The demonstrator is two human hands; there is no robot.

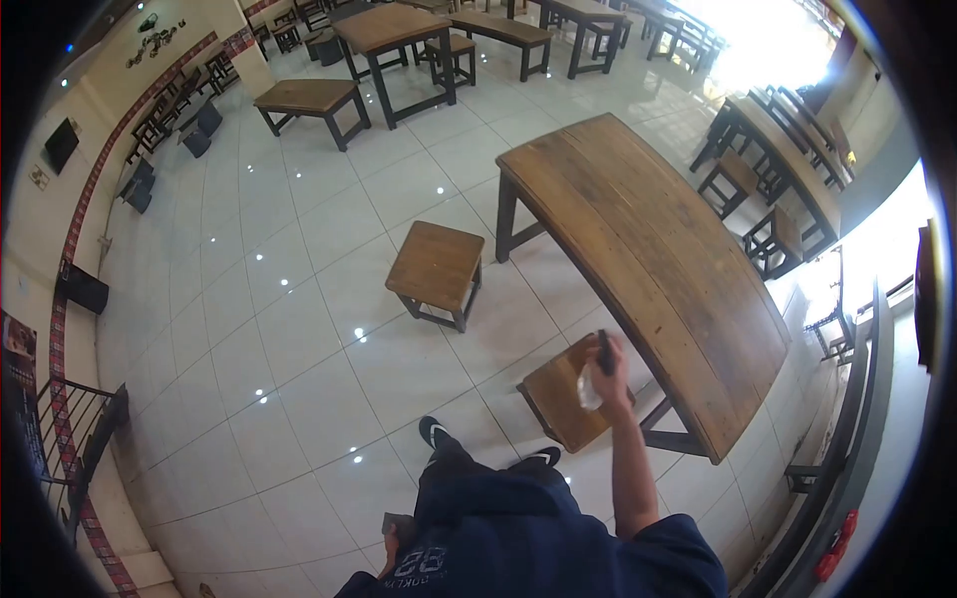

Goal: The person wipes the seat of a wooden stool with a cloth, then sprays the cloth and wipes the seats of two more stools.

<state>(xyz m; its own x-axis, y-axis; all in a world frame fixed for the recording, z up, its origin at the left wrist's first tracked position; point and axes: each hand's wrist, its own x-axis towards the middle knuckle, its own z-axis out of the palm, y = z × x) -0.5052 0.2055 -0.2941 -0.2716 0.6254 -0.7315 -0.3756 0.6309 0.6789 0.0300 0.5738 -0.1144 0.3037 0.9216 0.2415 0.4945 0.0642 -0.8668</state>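
Observation:
My right hand (610, 371) is closed around a clear spray bottle (588, 391) with a black top (604, 351). It is held out over a wooden stool (560, 399), close beside the near left edge of the long wooden table (648, 269). Low at my left side, partly hidden by my dark shirt, my left hand (391, 548) grips a flat grey-brown cloth (399, 523). A second wooden stool (436, 264) stands on the tiles ahead, left of the table.
A bench (311, 97) and a tall table (394, 28) stand farther back. More tables and stools (773, 239) line the right side. A black metal railing (90, 439) is at the left, near a dark speaker-like box (87, 289). White glossy tiles (299, 399) cover the floor.

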